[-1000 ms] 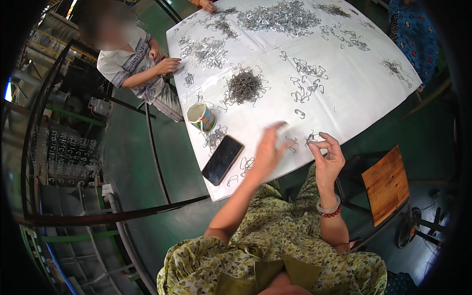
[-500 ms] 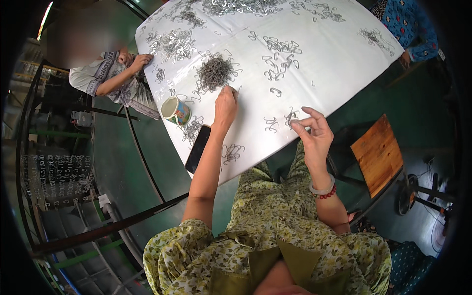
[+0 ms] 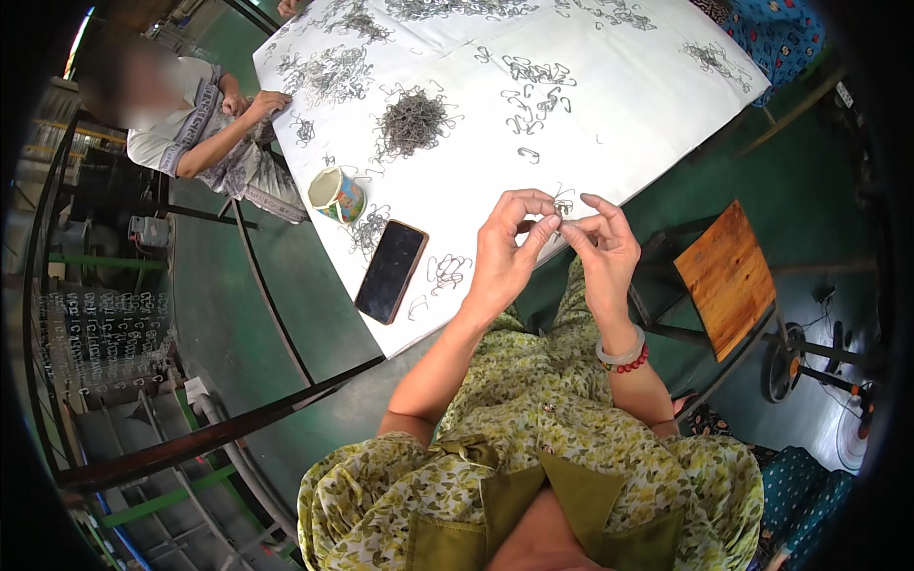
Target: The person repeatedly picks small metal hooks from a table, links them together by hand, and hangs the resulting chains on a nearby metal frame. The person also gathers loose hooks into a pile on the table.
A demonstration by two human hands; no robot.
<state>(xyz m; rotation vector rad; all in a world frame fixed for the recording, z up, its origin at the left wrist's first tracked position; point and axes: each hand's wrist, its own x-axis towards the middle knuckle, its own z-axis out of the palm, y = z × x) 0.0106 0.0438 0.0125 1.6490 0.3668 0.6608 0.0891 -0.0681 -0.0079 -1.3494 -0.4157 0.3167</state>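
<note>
My left hand and my right hand meet fingertip to fingertip over the near right edge of the white table. Both pinch at a small grey wire hook, mostly hidden by the fingers. My right hand's other fingers are raised. Just beyond the fingertips, a few more wire hooks show against the tabletop. A dense pile of dark wire hooks lies farther off, left of centre. Looser hooks are spread to its right, with a single hook nearer me.
A black phone and a colourful paper cup stand near the table's left edge, with hooks beside the phone. A co-worker's hand rests at the left edge; another person's blue sleeve shows far right. A wooden stool stands right.
My left hand has left the edge of the dark hook pile and come right and nearer to meet my right hand. The phone, partly covered before, now shows fully.
</note>
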